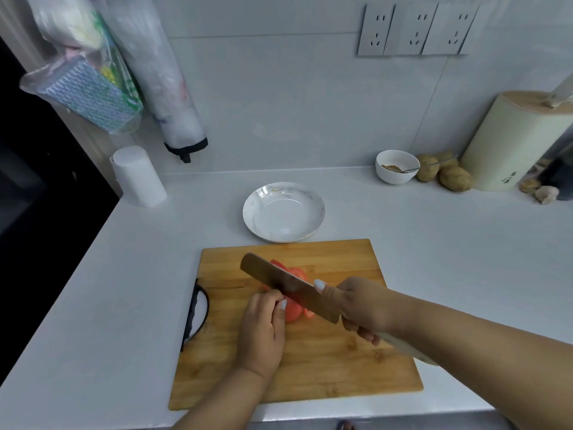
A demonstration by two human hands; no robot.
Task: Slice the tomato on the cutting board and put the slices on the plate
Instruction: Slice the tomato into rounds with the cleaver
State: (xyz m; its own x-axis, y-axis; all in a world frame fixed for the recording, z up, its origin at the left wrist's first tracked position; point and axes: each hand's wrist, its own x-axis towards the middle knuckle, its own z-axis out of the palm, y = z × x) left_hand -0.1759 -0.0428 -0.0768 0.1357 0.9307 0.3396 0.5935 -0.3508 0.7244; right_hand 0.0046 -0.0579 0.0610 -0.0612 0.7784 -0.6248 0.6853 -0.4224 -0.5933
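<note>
Tomato (293, 308) sits at the middle of the frame on the wooden cutting board (310, 361), red and partly hidden behind the blade; cut pieces show beyond the blade toward the plate. We hold it with our left hand (263, 330), fingers curled down against its near-left side; our right hand (361, 308) is wrapped tight around the handle of a broad cleaver (285, 285), the forefinger laid up along the blade. The blade runs diagonally from lower right to upper left across the tomato — whether its edge has entered the flesh we cannot tell. Just above the board, almost touching its far edge, stands the white plate (283, 212), nothing on it yet. A black handle (197, 315) juts from the board's left edge. On the white counter (465, 259) at the upper right we see a small bowl (397, 166) with a spoon, some potatoes (455, 178) beside it, and a cream knife block (514, 141); at the upper left — a white roll (138, 176).
</note>
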